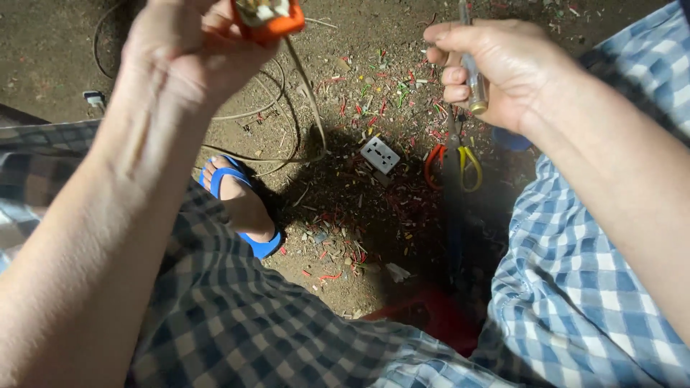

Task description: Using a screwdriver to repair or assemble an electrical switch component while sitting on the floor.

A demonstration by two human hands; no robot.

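My left hand [183, 54] is raised at the top left and grips an orange plastic electrical fitting [269, 18] with a pale insert. A thin pale cable [305, 90] hangs from the fitting down toward the ground. My right hand [489, 68] at the top right is closed around a screwdriver with a clear handle [473, 79]; its shaft points up and out of the frame. The two hands are apart, with the fitting to the left of the screwdriver.
On the dirt floor lie a white socket plate [379, 154], scissors with red and yellow handles [453, 165], and many small red and green wire scraps [374, 108]. My foot in a blue sandal [241, 205] rests at centre left. Checked cloth covers my legs. A red stool edge [431, 312] shows below.
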